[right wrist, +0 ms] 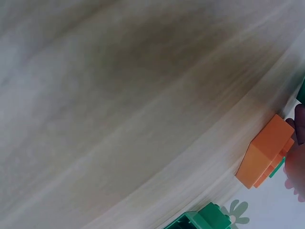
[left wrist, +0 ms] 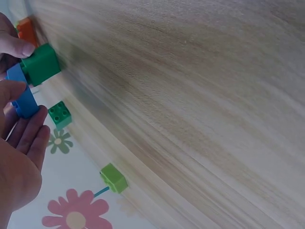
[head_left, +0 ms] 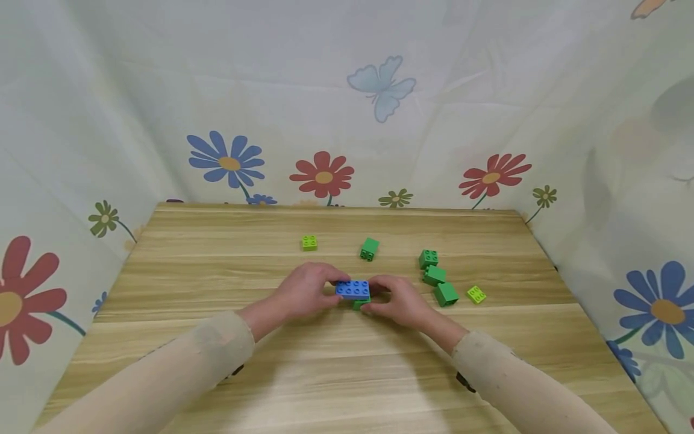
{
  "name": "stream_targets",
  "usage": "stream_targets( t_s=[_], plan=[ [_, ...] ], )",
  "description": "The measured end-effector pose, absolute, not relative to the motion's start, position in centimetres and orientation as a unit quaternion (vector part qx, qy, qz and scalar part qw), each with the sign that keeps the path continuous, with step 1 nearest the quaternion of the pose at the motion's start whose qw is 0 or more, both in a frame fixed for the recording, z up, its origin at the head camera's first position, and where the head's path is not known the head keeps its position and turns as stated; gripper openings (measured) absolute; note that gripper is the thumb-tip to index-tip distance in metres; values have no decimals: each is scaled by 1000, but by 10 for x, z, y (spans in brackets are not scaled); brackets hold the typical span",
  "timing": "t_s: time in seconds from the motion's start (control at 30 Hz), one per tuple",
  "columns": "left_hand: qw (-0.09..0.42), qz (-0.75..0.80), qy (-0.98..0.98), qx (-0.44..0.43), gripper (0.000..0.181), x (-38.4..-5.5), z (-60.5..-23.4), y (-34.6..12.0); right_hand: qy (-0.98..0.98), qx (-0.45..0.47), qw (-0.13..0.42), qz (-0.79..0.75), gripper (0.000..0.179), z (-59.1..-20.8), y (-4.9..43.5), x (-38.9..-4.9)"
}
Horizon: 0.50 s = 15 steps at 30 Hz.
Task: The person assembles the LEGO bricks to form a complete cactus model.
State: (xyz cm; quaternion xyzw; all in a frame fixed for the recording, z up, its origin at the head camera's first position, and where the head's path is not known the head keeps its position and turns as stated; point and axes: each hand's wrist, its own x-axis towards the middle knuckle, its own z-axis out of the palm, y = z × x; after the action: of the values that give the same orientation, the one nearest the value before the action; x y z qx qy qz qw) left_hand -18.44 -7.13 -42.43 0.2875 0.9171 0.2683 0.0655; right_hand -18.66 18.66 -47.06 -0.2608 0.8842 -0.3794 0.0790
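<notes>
A blue eight-stud building brick is pinched between the thumb and fingers of my left hand. Just under its right end, a green brick is gripped by my right hand. In the left wrist view the green brick meets the side of the blue brick; whether they are locked together I cannot tell. The left hand holds the blue one from below. Only a bit of the right hand shows at the right wrist view's edge, past an orange brick.
Several green bricks lie right of the hands, with a lime brick beside them. Farther back are another lime brick and a green brick. A flowered cloth encloses the wooden table at the back and sides.
</notes>
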Motion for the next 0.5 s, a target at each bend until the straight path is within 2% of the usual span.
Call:
stream_targets(
  t_s=[0.5],
  plan=[
    [46,250,922,292,39,-181,-423,-65,876,-260,68,-401,44,-469,188,-182]
  ],
)
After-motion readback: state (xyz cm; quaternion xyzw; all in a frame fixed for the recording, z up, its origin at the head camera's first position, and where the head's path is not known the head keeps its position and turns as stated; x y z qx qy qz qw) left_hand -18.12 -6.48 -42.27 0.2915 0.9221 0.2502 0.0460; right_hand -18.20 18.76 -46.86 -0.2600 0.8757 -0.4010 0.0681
